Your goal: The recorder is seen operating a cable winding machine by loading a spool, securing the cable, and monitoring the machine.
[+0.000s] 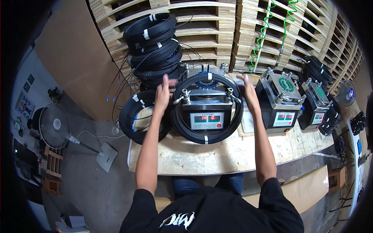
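Note:
A black cable coil [206, 139] with white tape ties loops around the front of a machine [207, 99] with a metal clamp top, blue fittings and a lit red display. My left hand [163, 93] is at the coil's left side, thumb up and fingers slightly blurred, pointing toward its edge. On the other side, my right hand [249, 92] is open, fingers stretched toward the coil's upper right. Neither hand is visibly wrapped around the coil; whether the fingertips touch it is unclear. A second black coil [126, 118] leans beside my left forearm.
Several black coils are stacked [153, 50] at the back left, loose cable ends trailing. Two similar machines with green fittings [286, 84] [320, 91] stand at right on the wooden table [182, 159]. Wooden pallets [210, 35] rise behind; a fan [56, 124] stands at left.

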### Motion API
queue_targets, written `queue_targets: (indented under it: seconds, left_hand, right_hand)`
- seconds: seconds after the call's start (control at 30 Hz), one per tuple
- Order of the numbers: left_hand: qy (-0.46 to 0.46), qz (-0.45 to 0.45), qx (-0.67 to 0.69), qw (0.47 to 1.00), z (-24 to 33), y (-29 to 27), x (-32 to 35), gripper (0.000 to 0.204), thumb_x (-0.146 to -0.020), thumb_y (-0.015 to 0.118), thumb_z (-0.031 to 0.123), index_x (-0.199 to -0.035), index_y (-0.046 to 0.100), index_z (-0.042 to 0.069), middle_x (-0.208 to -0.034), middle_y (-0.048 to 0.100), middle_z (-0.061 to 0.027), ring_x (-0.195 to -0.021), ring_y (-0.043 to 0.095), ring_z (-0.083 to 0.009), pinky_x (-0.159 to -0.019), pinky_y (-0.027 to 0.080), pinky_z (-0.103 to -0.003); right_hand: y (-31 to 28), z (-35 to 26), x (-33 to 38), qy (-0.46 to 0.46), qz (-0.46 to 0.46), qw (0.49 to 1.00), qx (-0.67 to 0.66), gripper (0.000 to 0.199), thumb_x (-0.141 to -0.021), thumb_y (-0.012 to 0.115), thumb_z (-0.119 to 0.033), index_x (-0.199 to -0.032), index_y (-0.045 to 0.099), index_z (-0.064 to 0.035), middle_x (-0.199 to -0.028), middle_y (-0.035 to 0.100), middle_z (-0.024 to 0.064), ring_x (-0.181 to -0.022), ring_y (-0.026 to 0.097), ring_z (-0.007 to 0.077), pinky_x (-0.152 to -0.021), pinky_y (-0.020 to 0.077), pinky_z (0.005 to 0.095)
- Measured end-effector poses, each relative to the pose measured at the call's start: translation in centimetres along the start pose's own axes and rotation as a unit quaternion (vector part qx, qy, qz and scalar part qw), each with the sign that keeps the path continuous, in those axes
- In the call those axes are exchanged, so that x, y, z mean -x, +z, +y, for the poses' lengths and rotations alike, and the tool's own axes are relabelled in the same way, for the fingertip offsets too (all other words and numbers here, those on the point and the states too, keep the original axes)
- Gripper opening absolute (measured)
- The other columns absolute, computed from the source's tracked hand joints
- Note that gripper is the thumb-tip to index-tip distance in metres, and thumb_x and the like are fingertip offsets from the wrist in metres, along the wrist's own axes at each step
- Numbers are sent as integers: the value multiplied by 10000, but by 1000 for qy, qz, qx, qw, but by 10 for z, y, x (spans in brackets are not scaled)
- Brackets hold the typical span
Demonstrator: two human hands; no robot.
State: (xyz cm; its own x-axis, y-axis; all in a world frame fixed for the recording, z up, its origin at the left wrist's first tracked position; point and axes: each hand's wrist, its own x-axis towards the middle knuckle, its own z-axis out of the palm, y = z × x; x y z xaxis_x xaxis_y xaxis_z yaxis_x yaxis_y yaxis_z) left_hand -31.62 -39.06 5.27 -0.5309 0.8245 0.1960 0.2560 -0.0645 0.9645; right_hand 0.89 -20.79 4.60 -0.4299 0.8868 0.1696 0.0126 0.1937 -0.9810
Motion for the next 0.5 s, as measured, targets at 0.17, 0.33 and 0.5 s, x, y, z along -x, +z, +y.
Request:
queue_targets:
  seconds: [0.17, 0.33, 0.5]
  left_hand:
    - [-135, -112, -70, 982, 43, 21, -58, 956, -915, 308, 825, -1447, 510, 57, -1089, 641, -160, -904, 581, -196, -805, 475, -333]
    - [-57, -30, -77, 995, 20, 65, -68, 963, -948, 312, 775, -1392, 527, -51, -1351, 578, -261, -1251, 555, -340, -1065, 405, -401]
    - [-99, 15, -59, 993, 27, 47, -48, 971, -918, 326, 812, -1396, 553, -3, -1297, 614, -184, -1068, 623, -285, -1006, 436, -398]
  right_hand:
    - [30, -38, -61, -15, -80, 995, 58, 755, -1026, 340, -647, -1463, 487, -48, -1337, 590, 137, -921, 635, 170, -868, 483, 306]
    - [27, 1, -87, -50, -49, 992, 102, 759, -1026, 336, -651, -1454, 502, -47, -1380, 580, 103, -1081, 560, 216, -870, 479, 312]
    - [50, -20, -59, -7, -54, 997, 52, 799, -1010, 319, -683, -1456, 509, -48, -1527, 455, 168, -1425, 384, 258, -1169, 263, 357]
